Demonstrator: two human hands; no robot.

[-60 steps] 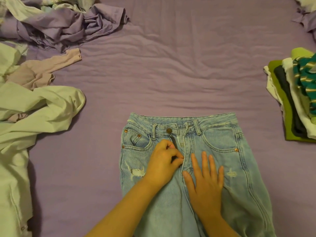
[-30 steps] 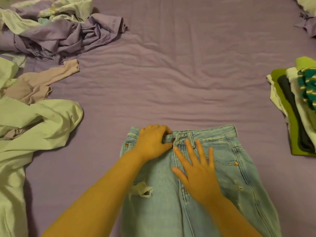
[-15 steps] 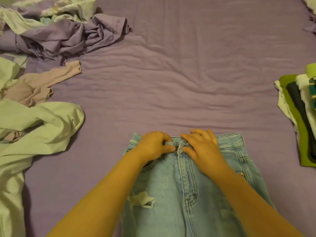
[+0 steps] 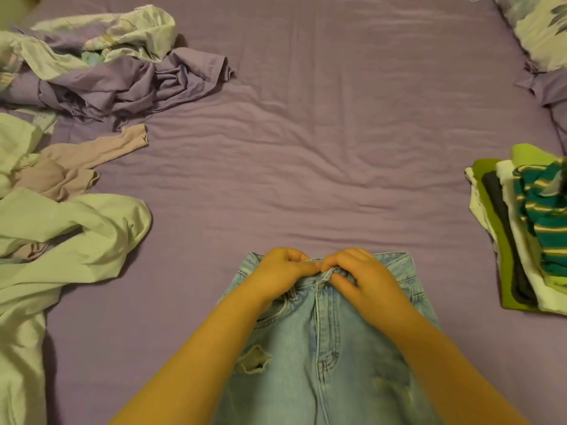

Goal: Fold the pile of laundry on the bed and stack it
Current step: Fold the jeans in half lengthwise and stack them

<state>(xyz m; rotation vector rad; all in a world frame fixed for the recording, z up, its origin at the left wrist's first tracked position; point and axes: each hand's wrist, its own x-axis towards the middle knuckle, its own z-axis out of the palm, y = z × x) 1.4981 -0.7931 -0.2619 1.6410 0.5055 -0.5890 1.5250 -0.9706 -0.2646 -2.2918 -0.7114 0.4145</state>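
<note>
Moved since two seconds ago from zipper up to waistband: left hand (image 4: 280, 273) and right hand (image 4: 365, 276), fingers now pinching the jeans (image 4: 319, 342) there. Flat on purple bed (image 4: 306, 148); unfolded laundry (image 4: 70, 210) left of jeans, folded stack (image 4: 521, 228) right.

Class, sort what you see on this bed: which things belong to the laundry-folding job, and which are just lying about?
Part of the job:
jeans
left hand
right hand
unfolded clothes
folded stack

Just lying about:
crumpled purple bedding
floral pillow
bed sheet
</note>
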